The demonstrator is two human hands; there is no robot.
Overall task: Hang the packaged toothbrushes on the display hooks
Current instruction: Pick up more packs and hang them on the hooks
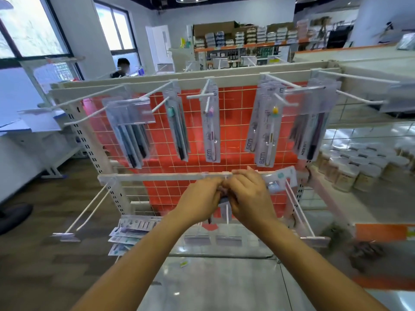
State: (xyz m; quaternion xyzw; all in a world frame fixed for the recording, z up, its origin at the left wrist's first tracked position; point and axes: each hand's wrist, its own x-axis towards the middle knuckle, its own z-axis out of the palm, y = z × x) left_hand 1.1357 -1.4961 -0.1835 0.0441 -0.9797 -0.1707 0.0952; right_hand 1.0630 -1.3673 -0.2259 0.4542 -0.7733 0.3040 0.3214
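My left hand and my right hand meet at the middle of the rack's lower rail, both with fingers curled round a packaged toothbrush that is mostly hidden between them. A white hook pokes out just below the hands. Another pack hangs at the rail to the right of my right hand. Several toothbrush packs hang from the upper row of hooks. A stack of loose packs lies low at the left.
The rack has a white wire grid over a red backing. Empty long hooks jut out at the lower left and lower right. Jars fill a shelf on the right. A person is behind the rack.
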